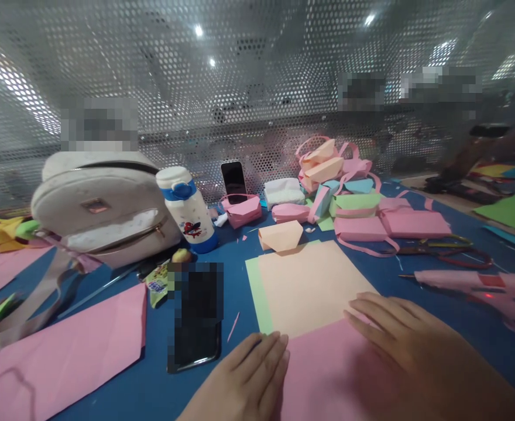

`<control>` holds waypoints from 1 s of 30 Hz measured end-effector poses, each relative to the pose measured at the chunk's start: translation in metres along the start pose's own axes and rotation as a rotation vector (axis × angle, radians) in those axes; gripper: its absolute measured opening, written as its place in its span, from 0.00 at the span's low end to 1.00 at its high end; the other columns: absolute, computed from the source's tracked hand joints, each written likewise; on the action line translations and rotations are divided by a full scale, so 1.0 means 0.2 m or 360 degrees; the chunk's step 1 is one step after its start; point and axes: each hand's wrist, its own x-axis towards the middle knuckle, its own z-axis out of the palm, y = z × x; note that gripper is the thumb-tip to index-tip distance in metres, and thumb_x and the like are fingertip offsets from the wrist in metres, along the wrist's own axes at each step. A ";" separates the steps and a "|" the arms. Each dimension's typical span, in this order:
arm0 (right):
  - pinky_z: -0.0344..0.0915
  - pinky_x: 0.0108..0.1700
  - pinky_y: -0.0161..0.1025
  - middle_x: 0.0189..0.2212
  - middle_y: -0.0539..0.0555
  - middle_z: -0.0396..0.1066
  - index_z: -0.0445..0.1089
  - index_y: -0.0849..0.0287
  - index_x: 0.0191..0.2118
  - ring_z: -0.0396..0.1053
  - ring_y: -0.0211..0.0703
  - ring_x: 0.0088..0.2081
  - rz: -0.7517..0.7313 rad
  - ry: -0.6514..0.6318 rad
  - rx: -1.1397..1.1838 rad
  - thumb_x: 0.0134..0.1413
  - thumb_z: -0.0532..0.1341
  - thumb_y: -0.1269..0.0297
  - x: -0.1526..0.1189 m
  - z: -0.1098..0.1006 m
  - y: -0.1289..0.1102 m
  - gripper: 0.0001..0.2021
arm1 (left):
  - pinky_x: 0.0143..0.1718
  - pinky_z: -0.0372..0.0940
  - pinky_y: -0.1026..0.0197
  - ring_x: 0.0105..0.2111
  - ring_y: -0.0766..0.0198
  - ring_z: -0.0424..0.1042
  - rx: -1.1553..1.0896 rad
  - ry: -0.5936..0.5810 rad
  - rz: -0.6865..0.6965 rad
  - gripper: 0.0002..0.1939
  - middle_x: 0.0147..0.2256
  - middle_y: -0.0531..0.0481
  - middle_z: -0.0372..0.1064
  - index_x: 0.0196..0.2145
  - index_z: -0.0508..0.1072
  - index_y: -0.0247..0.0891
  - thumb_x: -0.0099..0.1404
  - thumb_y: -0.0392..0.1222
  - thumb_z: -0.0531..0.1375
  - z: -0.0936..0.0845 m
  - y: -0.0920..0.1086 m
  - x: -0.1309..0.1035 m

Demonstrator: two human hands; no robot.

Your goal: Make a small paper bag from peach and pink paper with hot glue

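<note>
A pink sheet of paper (314, 368) lies in front of me, its far edge overlapping a peach sheet (310, 280). The edge of a green sheet (257, 292) shows beneath the peach one. My left hand (253, 374) rests on the pink sheet's left edge, fingers stretched out and flat. On the right side my right hand (398, 327) lies with fingers extended over the pink and peach sheets. Neither hand grips anything. A folded peach paper piece (281, 235) stands just beyond the sheets.
A pink glue gun (472, 283) and scissors (450, 250) lie at right. Behind them sit folded paper bags (358, 228). To the left are a phone (198, 327), a water bottle (189, 213), a white backpack (108, 204) and a large pink sheet (73, 351).
</note>
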 end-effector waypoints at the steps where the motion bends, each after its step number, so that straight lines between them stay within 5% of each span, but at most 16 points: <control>1: 0.62 0.43 0.47 0.40 0.56 0.78 0.73 0.58 0.43 0.71 0.48 0.42 0.0010 0.0020 -0.0004 0.60 0.46 0.78 0.00 0.00 0.00 0.20 | 0.52 0.68 0.54 0.55 0.54 0.69 -0.0036 0.0003 -0.0010 0.21 0.56 0.41 0.70 0.58 0.67 0.29 0.75 0.39 0.45 -0.02 -0.01 0.01; 5: 0.62 0.40 0.43 0.36 0.56 0.77 0.73 0.58 0.41 0.71 0.46 0.38 0.0003 -0.0009 0.0120 0.67 0.46 0.73 0.02 -0.01 0.03 0.18 | 0.42 0.73 0.56 0.44 0.57 0.75 -0.0282 0.0032 -0.0154 0.19 0.48 0.39 0.75 0.56 0.68 0.29 0.75 0.33 0.45 -0.09 -0.05 0.04; 8: 0.62 0.37 0.41 0.35 0.55 0.76 0.73 0.58 0.41 0.70 0.44 0.35 -0.0081 -0.0105 0.0239 0.68 0.47 0.68 0.07 0.00 0.05 0.16 | 0.37 0.72 0.61 0.35 0.62 0.75 -0.0641 0.0108 -0.0463 0.16 0.38 0.43 0.77 0.52 0.71 0.34 0.74 0.33 0.47 -0.10 -0.08 0.05; 14: 0.60 0.35 0.39 0.31 0.52 0.72 0.72 0.56 0.36 0.68 0.42 0.33 -0.0131 -0.0317 0.0556 0.64 0.52 0.74 0.23 0.06 0.05 0.12 | 0.27 0.63 0.68 0.26 0.67 0.68 -0.1137 0.0046 -0.1017 0.09 0.26 0.53 0.69 0.36 0.78 0.40 0.66 0.31 0.58 -0.08 -0.08 0.10; 18: 0.57 0.35 0.39 0.31 0.52 0.71 0.70 0.59 0.30 0.64 0.43 0.33 -0.0180 -0.0255 0.0511 0.59 0.55 0.80 0.33 0.09 0.01 0.11 | 0.27 0.62 0.69 0.27 0.67 0.68 -0.1043 -0.0028 -0.1033 0.12 0.28 0.53 0.68 0.37 0.77 0.39 0.63 0.26 0.57 -0.08 -0.04 0.13; 22: 0.57 0.36 0.39 0.33 0.52 0.71 0.72 0.58 0.35 0.64 0.43 0.34 -0.0235 -0.0168 0.0646 0.63 0.55 0.75 0.36 0.11 -0.10 0.10 | 0.27 0.63 0.68 0.26 0.67 0.67 -0.0739 -0.0097 -0.0920 0.11 0.30 0.52 0.67 0.36 0.75 0.39 0.64 0.27 0.56 -0.05 -0.01 0.13; 30: 0.54 0.28 0.37 0.26 0.51 0.68 0.72 0.60 0.38 0.61 0.40 0.27 -0.0357 0.0116 0.0702 0.70 0.47 0.71 0.32 0.18 -0.20 0.16 | 0.30 0.67 0.64 0.28 0.64 0.68 -0.0536 0.0057 -0.0728 0.10 0.31 0.49 0.69 0.34 0.73 0.36 0.69 0.30 0.52 0.00 0.01 0.11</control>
